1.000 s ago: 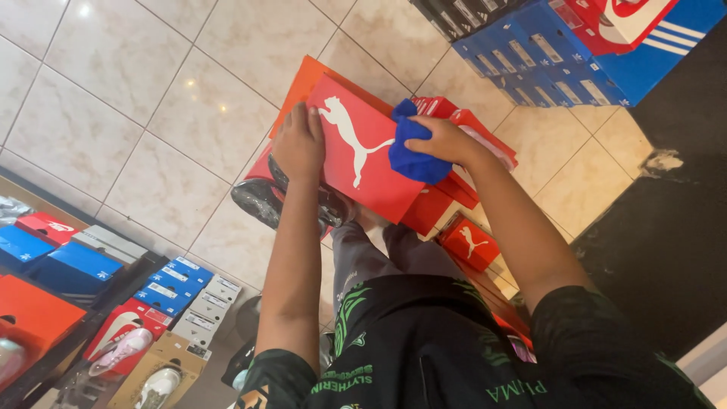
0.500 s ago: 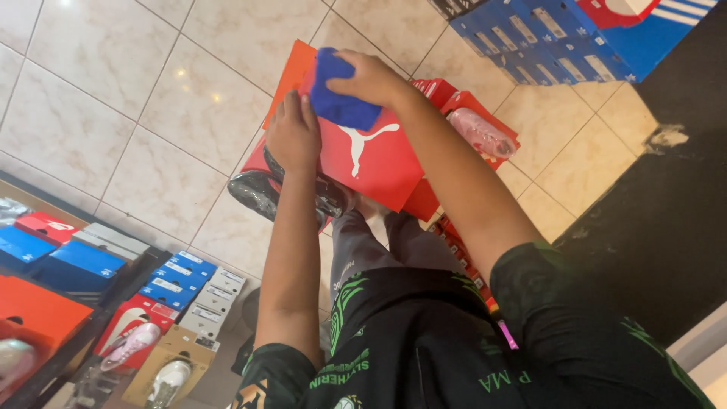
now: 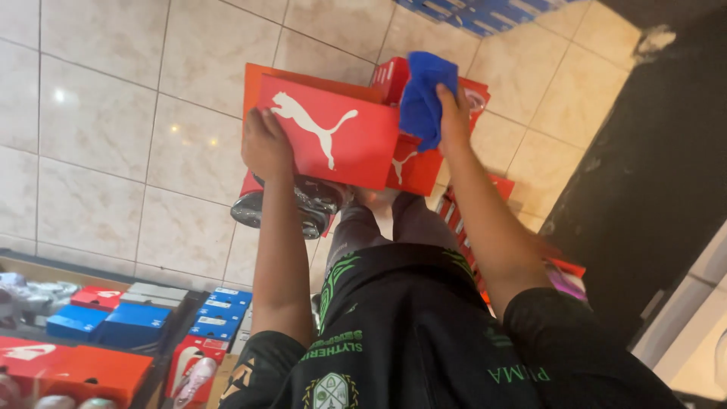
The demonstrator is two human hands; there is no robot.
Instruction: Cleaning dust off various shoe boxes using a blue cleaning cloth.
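Head view: over beige floor tiles (image 3: 113,151), left hand (image 3: 266,144) grips red box lid (image 3: 333,132), right hand (image 3: 453,121) clutches blue cloth (image 3: 424,95).

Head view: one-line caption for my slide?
Left hand steadies a red shoebox while right hand holds a blue cloth.

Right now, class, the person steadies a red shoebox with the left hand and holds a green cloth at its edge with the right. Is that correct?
Not quite: the cloth is blue, not green. The head view shows it bunched in the right hand at the far edge of the red shoebox, while the left hand steadies the box's near side.
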